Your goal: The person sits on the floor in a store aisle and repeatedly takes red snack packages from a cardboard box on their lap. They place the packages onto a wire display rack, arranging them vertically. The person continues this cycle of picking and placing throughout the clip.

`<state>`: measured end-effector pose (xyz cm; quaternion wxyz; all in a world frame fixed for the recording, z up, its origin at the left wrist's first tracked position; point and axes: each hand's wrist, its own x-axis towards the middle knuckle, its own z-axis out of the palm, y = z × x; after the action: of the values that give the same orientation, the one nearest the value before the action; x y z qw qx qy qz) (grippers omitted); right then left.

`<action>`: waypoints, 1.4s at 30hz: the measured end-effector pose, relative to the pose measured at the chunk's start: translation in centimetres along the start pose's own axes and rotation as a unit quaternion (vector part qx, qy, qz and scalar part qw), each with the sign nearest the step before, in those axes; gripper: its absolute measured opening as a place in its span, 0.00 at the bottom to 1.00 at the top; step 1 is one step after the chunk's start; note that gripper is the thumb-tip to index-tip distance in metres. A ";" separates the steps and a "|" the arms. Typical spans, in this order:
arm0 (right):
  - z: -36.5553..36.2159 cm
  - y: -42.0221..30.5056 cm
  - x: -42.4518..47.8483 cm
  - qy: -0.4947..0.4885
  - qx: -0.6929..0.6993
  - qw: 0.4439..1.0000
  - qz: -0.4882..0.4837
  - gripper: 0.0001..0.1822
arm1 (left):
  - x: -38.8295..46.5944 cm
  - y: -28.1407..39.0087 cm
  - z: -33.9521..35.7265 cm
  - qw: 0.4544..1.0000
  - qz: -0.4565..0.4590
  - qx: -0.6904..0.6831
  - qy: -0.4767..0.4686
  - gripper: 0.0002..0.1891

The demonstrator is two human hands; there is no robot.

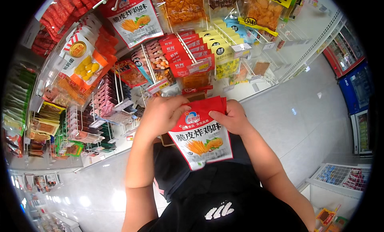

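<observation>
Both hands hold a red and white snack packet [202, 136] upright in front of my body, its printed front facing up. At least one more red-topped packet shows behind its top right edge. My left hand [165, 115] has its fingers at the packet's upper left edge. My right hand [232, 116] grips the upper right corner, thumb on the front. Part of a cardboard box [195, 96] shows behind the packets. A similar red and white packet [136, 22] hangs from a hook on the display above.
Hanging packets crowd the display, among them yellow packets [220, 52], red packets [180, 56] and an orange and white packet [85, 62]. Hooks with price tags [241, 49] stick out towards me. Glass-door coolers [357, 85] stand at the right; a wire basket [339, 176] is lower right.
</observation>
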<state>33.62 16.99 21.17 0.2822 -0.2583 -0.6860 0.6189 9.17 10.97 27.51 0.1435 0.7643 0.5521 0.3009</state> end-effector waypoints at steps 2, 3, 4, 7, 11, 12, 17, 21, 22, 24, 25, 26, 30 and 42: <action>1.0 0.6 -0.6 0.072 0.010 0.997 0.006 0.14 | -1.1 0.0 1.6 0.994 -0.081 -0.056 0.057 0.11; 1.6 0.9 -0.9 0.098 0.074 0.992 0.009 0.14 | -2.4 -0.6 2.8 0.972 -0.120 -0.149 0.136 0.10; 2.1 1.6 -1.2 0.127 0.135 0.983 0.013 0.13 | -3.9 -1.9 4.9 0.935 -0.152 -0.243 0.211 0.10; 3.2 4.4 -2.3 0.186 0.226 0.954 0.059 0.11 | -7.4 -2.3 9.9 0.816 -0.276 -0.444 0.245 0.09; 4.2 5.6 -2.5 0.185 0.210 0.950 0.142 0.09 | -12.2 -5.0 14.9 0.723 -0.298 -0.573 0.247 0.12; 4.3 5.7 -2.3 0.177 0.210 0.948 0.163 0.10 | -12.4 -5.2 15.1 0.714 -0.295 -0.578 0.262 0.13; 4.8 5.1 -1.7 0.171 0.197 0.958 0.120 0.15 | -12.5 -6.6 15.8 0.672 -0.272 -0.580 0.370 0.12; 2.3 4.6 -0.7 0.284 0.085 0.955 0.026 0.14 | -13.3 -7.9 15.1 0.605 -0.255 -0.652 0.379 0.13; 1.7 2.5 -0.2 0.281 0.061 0.957 0.026 0.14 | -14.1 -8.9 15.3 0.600 -0.256 -0.663 0.366 0.13; 0.3 -2.0 1.4 0.271 0.017 0.962 -0.011 0.14 | -14.8 -10.1 15.5 0.581 -0.257 -0.694 0.338 0.13; -0.2 -3.5 2.3 0.264 -0.005 0.963 -0.047 0.14 | -15.0 -10.6 15.8 0.571 -0.257 -0.710 0.322 0.13; 0.0 -5.8 3.5 0.256 -0.027 0.962 -0.090 0.14 | -15.4 -11.6 16.3 0.571 -0.278 -0.706 0.314 0.12; 0.5 -11.1 8.4 0.213 -0.005 0.969 -0.125 0.14 | -15.5 -13.6 17.7 0.549 -0.301 -0.731 0.273 0.10; 1.5 -8.1 9.3 0.253 0.083 0.960 -0.088 0.15 | -17.6 -13.6 14.7 0.553 -0.171 -0.756 0.304 0.13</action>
<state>25.97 21.66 29.76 0.5204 -0.3210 -0.5583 0.5608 4.30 0.97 3.28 0.5408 0.1288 0.2519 0.7922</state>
